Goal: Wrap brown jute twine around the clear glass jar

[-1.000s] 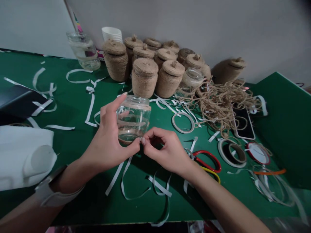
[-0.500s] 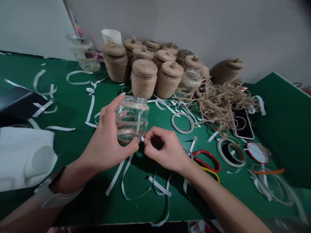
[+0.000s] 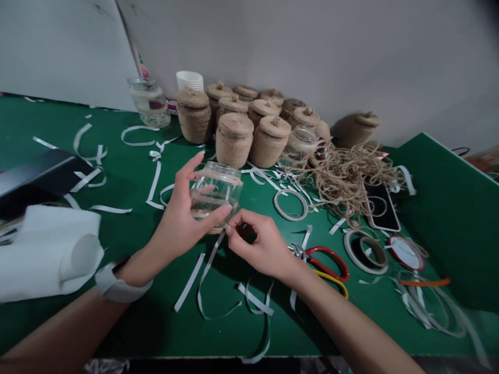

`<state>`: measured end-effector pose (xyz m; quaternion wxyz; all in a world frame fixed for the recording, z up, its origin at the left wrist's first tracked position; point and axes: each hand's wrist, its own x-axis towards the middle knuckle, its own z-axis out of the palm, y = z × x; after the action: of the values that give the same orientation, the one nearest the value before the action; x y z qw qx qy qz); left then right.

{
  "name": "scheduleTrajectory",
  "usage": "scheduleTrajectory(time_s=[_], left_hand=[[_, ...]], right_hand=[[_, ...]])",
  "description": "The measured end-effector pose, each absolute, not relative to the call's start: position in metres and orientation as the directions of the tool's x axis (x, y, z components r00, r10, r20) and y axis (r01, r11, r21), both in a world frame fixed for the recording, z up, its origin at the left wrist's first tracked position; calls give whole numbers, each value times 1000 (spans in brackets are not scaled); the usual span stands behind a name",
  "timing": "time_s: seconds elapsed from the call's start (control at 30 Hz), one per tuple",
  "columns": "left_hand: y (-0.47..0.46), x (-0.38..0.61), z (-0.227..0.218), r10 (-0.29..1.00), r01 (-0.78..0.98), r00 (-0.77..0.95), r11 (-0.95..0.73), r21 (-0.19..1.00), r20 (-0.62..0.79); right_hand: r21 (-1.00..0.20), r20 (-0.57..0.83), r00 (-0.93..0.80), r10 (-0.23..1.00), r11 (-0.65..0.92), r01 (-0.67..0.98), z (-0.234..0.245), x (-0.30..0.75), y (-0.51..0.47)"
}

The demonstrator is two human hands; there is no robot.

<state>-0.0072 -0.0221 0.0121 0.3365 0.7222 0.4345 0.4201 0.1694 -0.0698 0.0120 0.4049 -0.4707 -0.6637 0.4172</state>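
My left hand grips a clear glass jar from its left side, thumb across the front, the jar tilted a little above the green table. A few turns of twine and tape show on the jar's wall. My right hand is closed in a pinch at the jar's lower right edge, its fingertips on a thin white strip that trails down onto the table. A pale watch sits on my left wrist.
Several twine-wrapped jars with lids stand at the back by the wall, with bare glass jars and a stack of paper cups. A twine tangle, a phone, tape rolls, red-handled scissors and white strips lie around. White fabric lies left.
The camera has tipped so the scene sits lower and smaller. The jar is tilted more, and my right hand's pinch has stayed at its lower edge.
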Motion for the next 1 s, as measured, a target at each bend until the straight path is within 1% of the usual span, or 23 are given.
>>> scheduleTrajectory(time_s=[0.07, 0.13, 0.23, 0.3, 0.33, 0.37, 0.4, 0.43, 0.47, 0.5, 0.53, 0.57, 0.6, 0.67, 0.77, 0.83, 0.87, 0.9, 0.93, 1.0], left_hand=[[-17, -7, 10, 921, 310, 232, -375, 874, 313], [-12, -8, 10, 947, 245, 193, -300, 922, 257], [-8, -12, 18, 986, 33, 151, -79, 996, 73], [-8, -14, 25, 981, -148, 184, 88, 985, -60], [-9, -14, 28, 971, -224, 212, 158, 962, -110], [-11, -13, 31, 957, -286, 247, 221, 933, -151], [-13, -12, 34, 939, -331, 291, 281, 901, -186], [-15, -11, 36, 914, -361, 343, 342, 868, -218], [-17, -9, 37, 883, -378, 399, 403, 834, -246], [-18, -8, 38, 851, -386, 453, 455, 803, -265], [-20, -7, 38, 818, -384, 505, 499, 777, -275], [-21, -6, 38, 786, -378, 552, 534, 756, -279], [-23, -5, 38, 755, -370, 594, 562, 740, -277], [-25, -5, 37, 688, -336, 673, 612, 716, -272], [-28, -7, 33, 589, -231, 742, 672, 704, -319], [-28, -10, 30, 541, -141, 747, 696, 704, -386], [-27, -11, 28, 531, -110, 741, 700, 706, -411], [-26, -13, 27, 534, -96, 734, 693, 714, -420], [-24, -14, 26, 548, -95, 728, 676, 731, -412], [-20, -15, 23, 621, -120, 701, 588, 800, -351]], right_hand=[[-934, 149, -240, 959, 216, 285, 16, 173, -68], [-938, 138, -239, 961, 204, 280, 22, 181, -66], [-955, 93, -221, 971, 150, 258, 32, 205, -64], [-960, 54, -181, 982, 101, 263, 36, 224, -64], [-952, 27, -163, 986, 75, 297, 37, 234, -65], [-928, -7, -152, 988, 50, 368, 38, 243, -65], [-878, -44, -133, 990, 26, 478, 38, 250, -66], [-802, -55, -96, 994, 14, 597, 39, 255, -67], [-720, -32, -58, 998, 17, 693, 39, 258, -69], [-657, 15, -23, 1000, 27, 754, 40, 259, -70], [-631, 69, -7, 998, 49, 774, 40, 257, -71], [-648, 107, -18, 994, 83, 757, 42, 254, -72], [-694, 122, -52, 991, 123, 710, 43, 249, -73], [-798, 120, -180, 976, 202, 568, 46, 238, -73], [-875, 146, -402, 904, 308, 374, 49, 222, -69], [-907, 141, -509, 849, 317, 278, 47, 214, -64], [-921, 136, -529, 838, 304, 244, 45, 211, -61], [-931, 139, -515, 846, 289, 224, 42, 208, -59], [-937, 159, -461, 873, 281, 209, 39, 205, -58], [-943, 229, -253, 940, 279, 180, 28, 198, -56]])
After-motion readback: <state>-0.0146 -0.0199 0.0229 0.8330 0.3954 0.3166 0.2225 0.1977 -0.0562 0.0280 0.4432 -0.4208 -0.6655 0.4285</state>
